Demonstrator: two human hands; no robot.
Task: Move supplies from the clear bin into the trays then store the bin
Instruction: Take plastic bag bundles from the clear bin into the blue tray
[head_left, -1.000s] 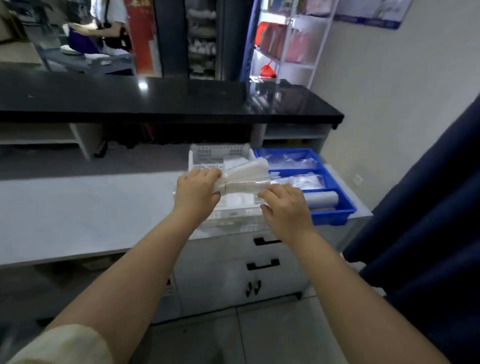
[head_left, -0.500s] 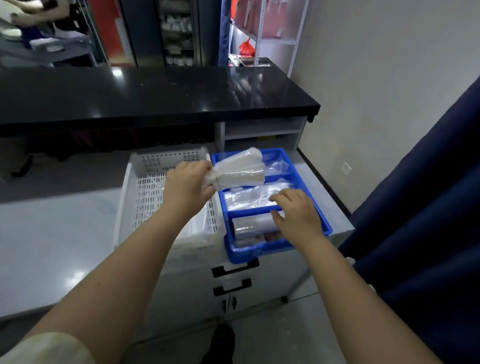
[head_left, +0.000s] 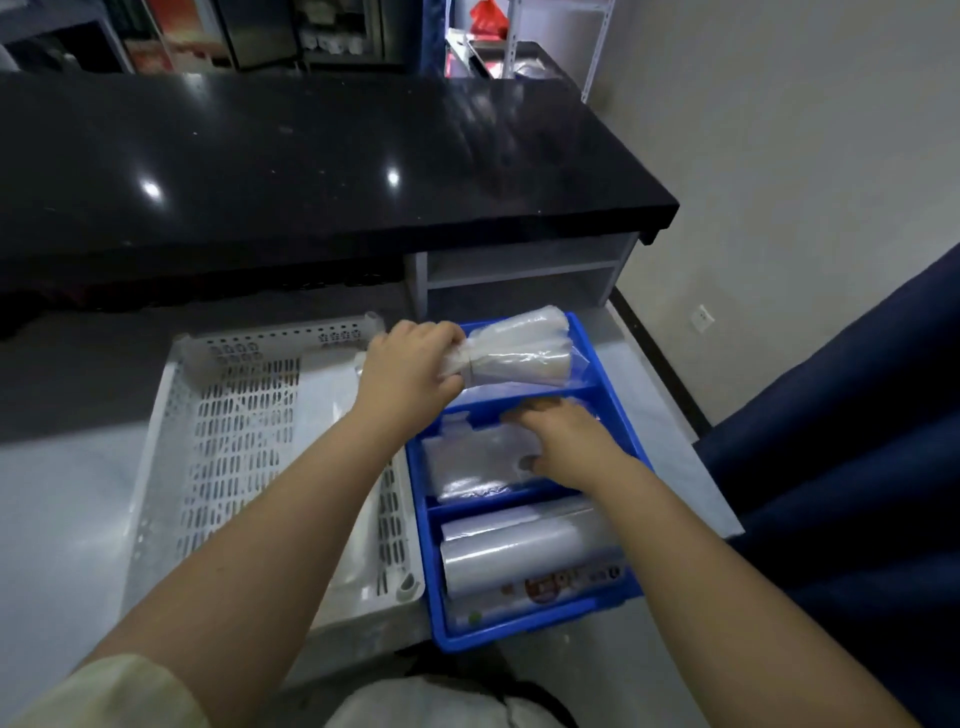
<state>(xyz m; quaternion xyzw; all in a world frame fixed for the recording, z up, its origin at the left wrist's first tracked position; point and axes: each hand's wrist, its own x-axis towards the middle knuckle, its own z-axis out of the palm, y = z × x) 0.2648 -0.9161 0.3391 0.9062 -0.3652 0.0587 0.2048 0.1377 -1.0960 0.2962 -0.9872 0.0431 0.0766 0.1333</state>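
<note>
My left hand (head_left: 410, 364) grips one end of a tied bundle of clear plastic bags (head_left: 519, 353), held over the far compartment of the blue divided tray (head_left: 519, 631). My right hand (head_left: 563, 441) rests palm down in the tray's middle compartment, fingers pressing on flat clear bags (head_left: 467, 462). A roll of plastic film (head_left: 524, 551) lies in the near compartment. Left of the blue tray sits a white perforated tray (head_left: 171, 415) with a little clear plastic along its right side. No clear bin is in view.
Both trays sit on a pale grey worktop (head_left: 52, 509) near its right end. A black glossy counter (head_left: 311, 171) rises behind, with open shelves (head_left: 519, 270) under its right end. A dark blue curtain (head_left: 857, 467) hangs at the right, beside a pale wall.
The view has swung down and closer to the trays. My left hand carried the bundle from the white tray over to the blue tray's far compartment; my right hand dropped onto the middle compartment's bags.
</note>
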